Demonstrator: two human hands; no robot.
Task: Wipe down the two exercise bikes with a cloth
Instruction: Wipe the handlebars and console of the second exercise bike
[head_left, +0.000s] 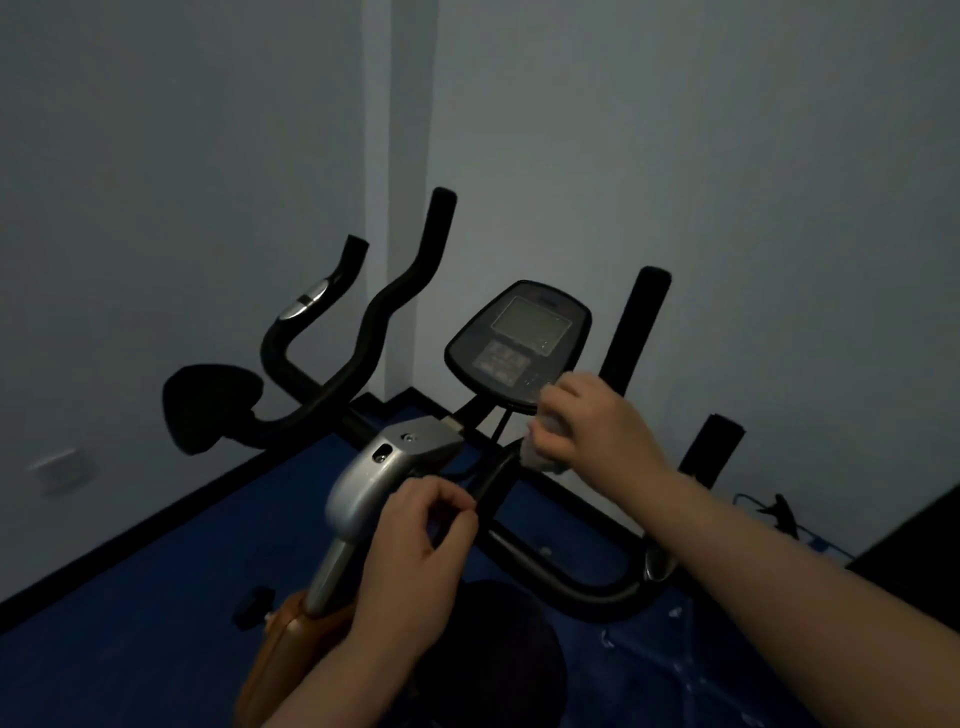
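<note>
Cloth (545, 447) is bunched small and pale in the right hand (597, 431), whose fingers curl round it, just below the lower edge of the console (519, 343) and against the black stem beneath it. It looks soft and light, a thing that folds to whatever it is pressed on; gripped as a wad in the fist, as now, it should follow the curved bars well, though loose ends could likely catch on the cables under the console.

The left hand (421, 540) sits by the grey stem cover (379, 478), thumb and forefinger drawn together; whether they pinch anything cannot be told in the dim light.

The exercise bike (571, 582) in front is judged heavy and stiff, so it needs no steadying, only rubbing. Its console screen is probably the delicate part and wants a light touch; the foam-like black handlebar grips would take firmer pressure.

Counted: one cloth, two hands, one console. Four upright black bar ends show, two at the left (415, 270) with a dark pad beside them, two at the right. Whether the left pair belongs to a second bike cannot be told. A wall socket (62, 467) sits low on the left wall.
</note>
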